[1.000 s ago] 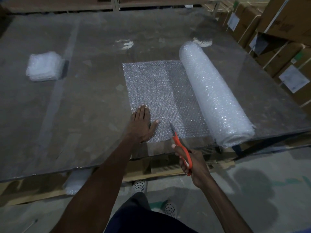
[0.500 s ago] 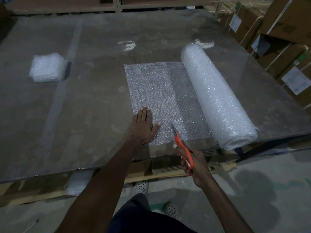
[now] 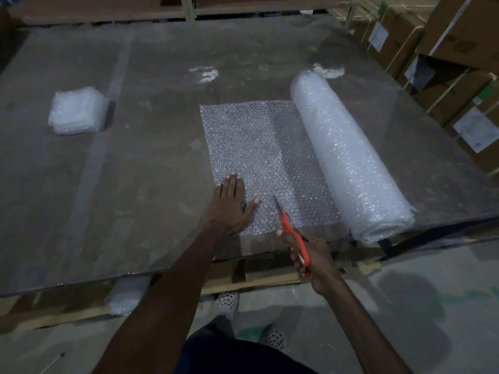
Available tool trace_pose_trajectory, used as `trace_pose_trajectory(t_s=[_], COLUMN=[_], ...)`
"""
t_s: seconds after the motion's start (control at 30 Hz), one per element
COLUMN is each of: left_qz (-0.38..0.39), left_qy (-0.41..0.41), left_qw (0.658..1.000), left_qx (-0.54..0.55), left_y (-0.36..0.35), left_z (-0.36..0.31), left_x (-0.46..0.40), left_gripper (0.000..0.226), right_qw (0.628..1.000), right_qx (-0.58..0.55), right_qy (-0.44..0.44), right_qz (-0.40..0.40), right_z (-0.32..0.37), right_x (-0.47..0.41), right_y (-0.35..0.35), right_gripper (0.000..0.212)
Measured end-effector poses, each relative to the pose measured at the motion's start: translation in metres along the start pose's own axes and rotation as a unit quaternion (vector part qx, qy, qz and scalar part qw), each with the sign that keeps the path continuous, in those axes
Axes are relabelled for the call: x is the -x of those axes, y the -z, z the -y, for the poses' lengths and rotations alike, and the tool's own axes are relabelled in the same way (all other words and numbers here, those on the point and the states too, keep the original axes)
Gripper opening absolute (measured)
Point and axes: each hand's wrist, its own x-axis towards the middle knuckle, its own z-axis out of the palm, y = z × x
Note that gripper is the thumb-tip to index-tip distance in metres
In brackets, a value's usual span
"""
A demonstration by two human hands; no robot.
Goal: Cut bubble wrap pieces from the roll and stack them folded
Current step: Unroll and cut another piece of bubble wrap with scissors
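Filling most of the view, the table (image 3: 135, 171) was a wide grey sheet with a glossy top, and boxes (image 3: 459, 63) stood stacked past its right edge. On the table's right half lay the roll (image 3: 348, 155) of bubble wrap, running from the far side toward the near edge, its near end just at that edge. From the roll's left side a sheet (image 3: 251, 147) was unrolled flat on the table, joined to the roll and reaching the near edge. Well apart, at the far left, a stack (image 3: 77, 110) of folded pieces sat on the table. The left hand (image 3: 232, 206) lay palm down on the sheet's near left corner, fingers straight and together, thumb spread to the right, pressing the wrap flat and gripping nothing. The right hand (image 3: 310, 255) was just off the table's near edge, fingers curled round the orange handles of the scissors (image 3: 289, 228). Their blades pointed away from the person, over the sheet's near edge, just right of the left thumb; whether the blades were parted could not be told.
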Motion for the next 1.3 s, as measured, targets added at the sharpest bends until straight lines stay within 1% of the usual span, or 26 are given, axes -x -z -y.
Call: trace_pose_trajectory(t_s=[0.07, 0.13, 0.27, 0.3, 0.4, 0.47, 0.6, 0.7, 0.83, 1.03, 1.3], left_qz=[0.0, 0.001, -0.006, -0.006, -0.001, 0.003, 0.002, 0.001, 0.0, 0.002, 0.0], left_qy=[0.002, -0.001, -0.005, -0.004, -0.003, -0.004, -0.002, -0.001, -0.001, 0.002, -0.003], left_qw=[1.0, 1.0, 1.0, 1.0, 1.0, 1.0, 1.0, 1.0, 1.0, 1.0, 1.0], left_qx=[-0.001, -0.005, -0.008, -0.008, -0.005, -0.004, -0.004, -0.005, -0.003, 0.004, -0.007], left_y=[0.001, 0.001, 0.0, 0.0, 0.0, 0.0, 0.0, 0.0, 0.0, 0.003, -0.001], left_z=[-0.001, 0.0, 0.002, 0.002, 0.001, 0.001, 0.001, 0.0, 0.001, -0.002, 0.002], left_x=[0.0, 0.001, 0.0, 0.001, 0.001, 0.0, 0.0, 0.002, 0.003, 0.005, 0.004], left_gripper=[0.091, 0.089, 0.089, 0.09, 0.09, 0.092, 0.089, 0.087, 0.088, 0.084, 0.086], right_qw=[1.0, 1.0, 1.0, 1.0, 1.0, 1.0, 1.0, 1.0, 0.999, 0.999, 0.999], right_qx=[-0.003, 0.001, 0.0, 0.001, 0.006, 0.011, 0.011, 0.015, 0.026, 0.029, 0.021], right_qy=[-0.005, -0.005, -0.003, -0.001, 0.002, 0.007, 0.019, 0.017, 0.02, 0.024, 0.028], right_qz=[0.003, 0.004, -0.009, -0.01, -0.005, -0.004, -0.012, -0.013, -0.005, -0.003, 0.0], right_z=[0.005, 0.01, 0.015, 0.016, 0.017, 0.015, 0.011, 0.013, 0.02, 0.025, 0.023], right_x=[0.0, -0.001, -0.004, -0.005, -0.006, -0.006, -0.004, -0.005, -0.009, -0.014, -0.017], right_y=[-0.002, -0.003, -0.006, -0.007, -0.01, -0.011, -0.011, -0.013, -0.015, -0.018, -0.017], right_gripper=[0.038, 0.034, 0.048, 0.047, 0.035, 0.033, 0.038, 0.035, 0.039, 0.034, 0.034])
